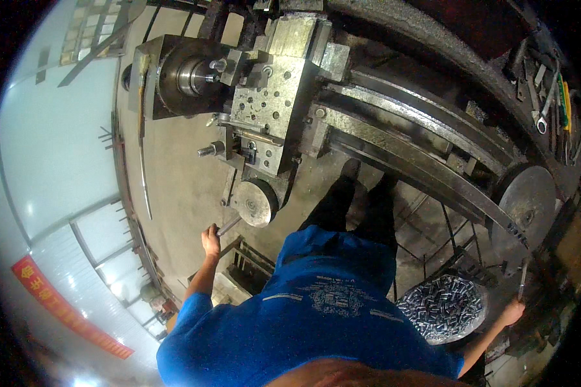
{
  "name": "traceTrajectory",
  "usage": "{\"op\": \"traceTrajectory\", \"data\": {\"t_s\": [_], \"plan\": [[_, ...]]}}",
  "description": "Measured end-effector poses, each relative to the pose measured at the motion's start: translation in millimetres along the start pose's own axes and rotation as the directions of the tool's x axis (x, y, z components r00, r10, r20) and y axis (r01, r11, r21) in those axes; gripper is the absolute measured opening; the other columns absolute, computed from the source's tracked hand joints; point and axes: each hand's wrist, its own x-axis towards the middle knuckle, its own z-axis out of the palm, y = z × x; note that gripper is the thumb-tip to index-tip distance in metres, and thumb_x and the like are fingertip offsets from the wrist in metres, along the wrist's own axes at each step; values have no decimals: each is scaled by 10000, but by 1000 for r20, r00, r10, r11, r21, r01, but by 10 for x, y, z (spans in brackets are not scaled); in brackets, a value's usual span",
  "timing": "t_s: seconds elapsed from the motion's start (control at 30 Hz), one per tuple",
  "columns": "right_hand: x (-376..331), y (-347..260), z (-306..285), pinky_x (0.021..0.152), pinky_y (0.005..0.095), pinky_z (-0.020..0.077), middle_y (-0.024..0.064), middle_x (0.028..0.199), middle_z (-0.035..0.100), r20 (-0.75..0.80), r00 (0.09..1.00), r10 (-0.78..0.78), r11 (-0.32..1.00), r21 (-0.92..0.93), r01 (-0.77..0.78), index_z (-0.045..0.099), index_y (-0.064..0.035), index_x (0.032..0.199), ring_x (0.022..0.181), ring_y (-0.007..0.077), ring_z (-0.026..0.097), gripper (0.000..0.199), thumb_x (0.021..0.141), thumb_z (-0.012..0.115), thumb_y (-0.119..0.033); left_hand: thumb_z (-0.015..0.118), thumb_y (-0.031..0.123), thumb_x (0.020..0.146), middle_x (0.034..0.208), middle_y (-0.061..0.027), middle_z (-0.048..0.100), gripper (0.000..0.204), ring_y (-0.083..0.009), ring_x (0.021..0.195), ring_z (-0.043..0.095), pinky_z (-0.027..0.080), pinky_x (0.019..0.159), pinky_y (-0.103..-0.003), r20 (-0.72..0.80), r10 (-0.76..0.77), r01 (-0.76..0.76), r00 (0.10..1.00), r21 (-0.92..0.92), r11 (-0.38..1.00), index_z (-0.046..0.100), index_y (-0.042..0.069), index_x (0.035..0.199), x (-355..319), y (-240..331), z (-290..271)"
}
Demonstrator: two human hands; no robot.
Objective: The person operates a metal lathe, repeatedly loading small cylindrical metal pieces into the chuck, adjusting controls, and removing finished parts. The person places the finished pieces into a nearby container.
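My left hand [210, 240] is closed round the end of a metal lever handle [230, 226], which runs up to a round steel disc [255, 203] on the lathe's carriage. Far out to the right, my right hand [513, 312] grips another thin lever handle [523, 278] beside a large round wheel [526, 200] at the end of the bed. Above the disc sits the carriage's steel block [265, 97], full of holes. Left of it, a small shiny rod end [211, 78] sticks out of the spindle [188, 76]. Whether the spindle turns, I cannot tell.
A round pan [481, 326] of many small metal cylinders stands low on the right. Lathe bed rails [407, 129] run across above my legs. Wrenches [547, 97] lie on the far-right ledge. A red banner [71, 309] hangs on the left wall.
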Motion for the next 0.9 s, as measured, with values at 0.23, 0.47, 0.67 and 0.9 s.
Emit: {"op": "traceTrajectory", "data": {"t_s": [0.23, 0.47, 0.67, 0.9], "plan": [[-83, 226, 283, 618, 456, 425, 195, 815, 579, 34, 998, 44, 995, 90, -47, 554, -17, 795, 736, 368, 552, 400, 781, 474, -409, 447, 304, 801, 591, -140, 505, 374, -217, 599, 474, 374, 609, -326, 14, 58, -57, 998, -57, 997, 581, -35, 718, -58, 81, -11], [-333, 7, 87, 674, 441, 439, 177, 900, 582, 133, 986, 102, 989, -116, -86, 574, -24, 868, 798, 349, 559, 408, 760, 489, -408, 440, 286, 801, 575, -138, 495, 362, -215, 569, 456, 363, 580, -333, 35, 76, -74, 997, -44, 996, 562, -43, 710, -33, 104, -25], [-510, -293, -249, 718, 441, 430, 174, 950, 578, 188, 959, 212, 970, 81, -231, 579, -50, 951, 849, 347, 555, 451, 720, 518, -433, 440, 291, 801, 582, -154, 493, 364, -250, 573, 457, 367, 593, -351, 31, 87, -86, 996, -39, 996, 559, -41, 712, -90, 165, -17], [-763, -292, -159, 664, 444, 436, 156, 872, 586, 188, 968, 165, 984, 38, -175, 574, -59, 967, 798, 348, 561, 428, 714, 550, -403, 448, 302, 799, 641, -184, 535, 367, -273, 625, 509, 382, 626, -356, 23, 76, -76, 997, -8, 997, 573, -41, 763, 46, 113, 0]]}}
